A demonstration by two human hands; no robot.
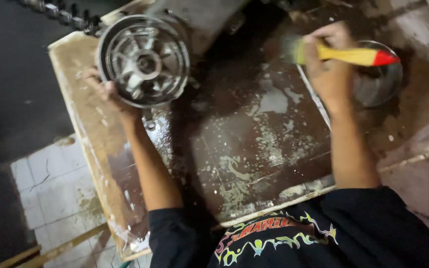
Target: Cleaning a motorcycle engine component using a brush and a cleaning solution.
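Over a wet, paint-flecked wooden board (254, 149) set above pale floor tiles (50, 188), we work w/ both hands. At far left, a chain (60, 15) runs in from the top edge toward a metal wheel hub (144, 60), which stands tilted on the board's upper-left corner, spokes facing us. Our left hand (106, 92) cups its lower-left rim, fingers wrapped tight round the edge, steadying it. The hub looks wet and shiny, w/ pale flecks on the spokes, so we judge washing is under way but not finished (grime in the inner recesses is too blurred to call). Mid-frame, the board is slick w/ dark liquid and whitish residue, approx. everywhere we look. Further right, our right hand (329, 69) is closed firmly round a paintbrush (346, 54) w/ yellow handle and red tip; the bristles point left, blurred, above the board and well apart from the hub. Just beyond the hand sits a round metal bowl (388, 82), its contents hidden. With the brush held by the bowl and away from the hub, we judge more brushing of the hub is left to do.
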